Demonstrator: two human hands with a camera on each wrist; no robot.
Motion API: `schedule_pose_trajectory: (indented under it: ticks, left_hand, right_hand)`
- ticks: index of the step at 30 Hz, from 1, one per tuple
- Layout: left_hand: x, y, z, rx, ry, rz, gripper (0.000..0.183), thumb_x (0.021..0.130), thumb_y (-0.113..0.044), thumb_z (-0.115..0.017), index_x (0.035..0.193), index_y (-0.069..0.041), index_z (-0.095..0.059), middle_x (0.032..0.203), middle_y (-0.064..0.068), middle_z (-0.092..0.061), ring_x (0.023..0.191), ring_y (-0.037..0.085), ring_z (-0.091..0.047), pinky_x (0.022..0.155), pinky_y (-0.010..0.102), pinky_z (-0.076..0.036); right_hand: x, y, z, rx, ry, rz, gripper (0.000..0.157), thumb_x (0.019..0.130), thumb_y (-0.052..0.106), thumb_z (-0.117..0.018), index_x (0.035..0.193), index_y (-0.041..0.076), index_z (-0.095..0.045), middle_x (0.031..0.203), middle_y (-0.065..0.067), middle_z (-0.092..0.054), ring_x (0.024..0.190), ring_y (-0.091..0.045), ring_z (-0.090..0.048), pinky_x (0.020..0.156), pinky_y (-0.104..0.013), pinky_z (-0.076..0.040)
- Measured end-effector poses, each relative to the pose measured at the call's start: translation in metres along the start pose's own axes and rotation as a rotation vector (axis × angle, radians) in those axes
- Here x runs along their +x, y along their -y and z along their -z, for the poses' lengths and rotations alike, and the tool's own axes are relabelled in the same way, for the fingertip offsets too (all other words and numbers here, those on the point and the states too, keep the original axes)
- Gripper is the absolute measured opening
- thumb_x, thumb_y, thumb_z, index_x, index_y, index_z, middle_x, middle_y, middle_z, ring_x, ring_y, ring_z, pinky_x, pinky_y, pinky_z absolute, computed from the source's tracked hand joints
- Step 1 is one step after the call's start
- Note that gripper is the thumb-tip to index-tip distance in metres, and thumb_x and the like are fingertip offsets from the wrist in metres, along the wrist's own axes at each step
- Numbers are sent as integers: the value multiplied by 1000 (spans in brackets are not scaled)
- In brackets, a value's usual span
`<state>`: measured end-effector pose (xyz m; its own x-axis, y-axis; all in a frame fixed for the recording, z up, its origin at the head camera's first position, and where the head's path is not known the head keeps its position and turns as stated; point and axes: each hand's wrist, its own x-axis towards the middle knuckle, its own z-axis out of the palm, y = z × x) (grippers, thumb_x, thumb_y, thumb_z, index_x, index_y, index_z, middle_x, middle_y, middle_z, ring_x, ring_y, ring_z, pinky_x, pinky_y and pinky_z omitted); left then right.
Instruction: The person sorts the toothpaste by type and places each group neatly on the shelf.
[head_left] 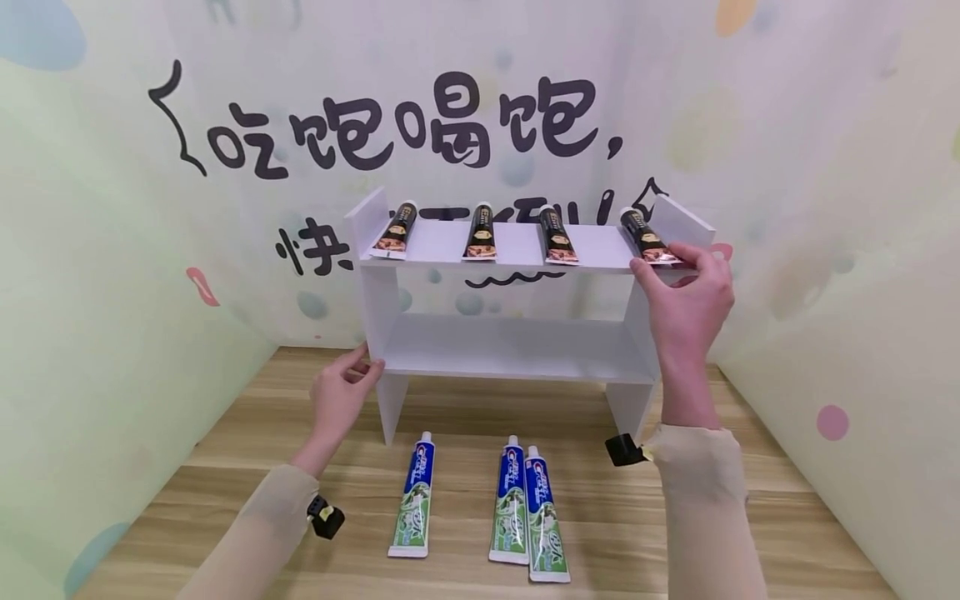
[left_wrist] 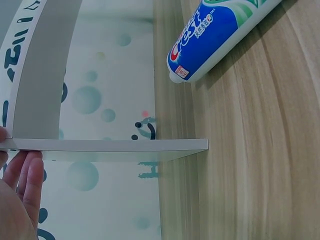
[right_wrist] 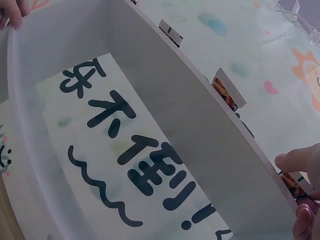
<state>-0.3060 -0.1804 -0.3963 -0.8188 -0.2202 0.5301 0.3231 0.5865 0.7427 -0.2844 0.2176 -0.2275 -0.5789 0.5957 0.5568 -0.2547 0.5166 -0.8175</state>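
Note:
My right hand (head_left: 690, 300) is at the right end of the white shelf's top board, thumb and fingers on either side of the flat end of a black toothpaste tube (head_left: 641, 233). Three more black tubes lie spaced along that board: one at the left (head_left: 397, 229), two near the middle (head_left: 483, 233). Low on the left, my left hand (head_left: 341, 392) pinches the side panel of the white shelf (head_left: 517, 346) between thumb and fingers. In the left wrist view, the fingers (left_wrist: 32, 180) press the panel's outer face.
On the wooden table (head_left: 300, 467) before the shelf lie blue-green toothpaste tubes: one at the left (head_left: 412, 500), two touching side by side, the left one (head_left: 510, 500) and the right one (head_left: 546, 517). A printed wall (head_left: 450, 50) rises behind the shelf.

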Motion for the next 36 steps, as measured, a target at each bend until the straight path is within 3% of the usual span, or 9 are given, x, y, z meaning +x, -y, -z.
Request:
schedule_pose_trajectory:
  ticks: [5,12,18,23,27,36]
  left_hand:
    - [0,1,-1,0,-2,-9,42,90,-25,-73,128,-8,-66,90,18,-75,68,14,-69,56,11,-48]
    - [0,3,-2,-2,-8,-7,42,90,-23,-73,128,-7,-66,89,18,-75,64,-4,-60,56,11,-47]
    - [0,1,-1,-8,-19,-30,41,89,-21,-74,126,-6,-66,88,18,-75,63,-6,-58,56,11,-48]
    - [0,-1,0,-12,-19,-36,40,89,-21,-74,126,-6,-66,88,18,-75,62,-9,-55,57,11,-48]
    - [0,-1,0,-10,-14,-34,41,90,-21,-74,127,-6,-66,88,18,-75,62,-9,-56,57,11,-48]
    - [1,1,-1,-18,-16,-38,41,89,-22,-74,126,-6,-66,88,18,-75,62,-11,-55,56,10,-47]
  right_hand:
    - [-4,-2,2,-23,17,37,56,77,38,-84,125,15,-68,115,-5,-61,78,-3,-47,67,-11,-40]
    - [-22,-5,10,-31,30,98,69,77,36,-84,136,16,-56,124,-6,-58,75,-8,-47,69,-14,-39]
    - [-42,-12,17,15,8,173,70,77,29,-85,138,17,-52,126,-6,-52,74,-3,-47,71,-13,-41]
    - [-59,-24,20,18,35,232,70,77,25,-85,138,11,-52,126,-9,-55,78,-3,-48,69,-10,-42]
    - [-72,-40,20,-16,86,275,71,77,22,-86,138,8,-52,126,-12,-57,81,-10,-50,65,-9,-42]
    - [-101,-75,15,-156,196,379,70,76,21,-87,135,5,-53,120,-17,-58,82,-20,-55,63,-10,-40]
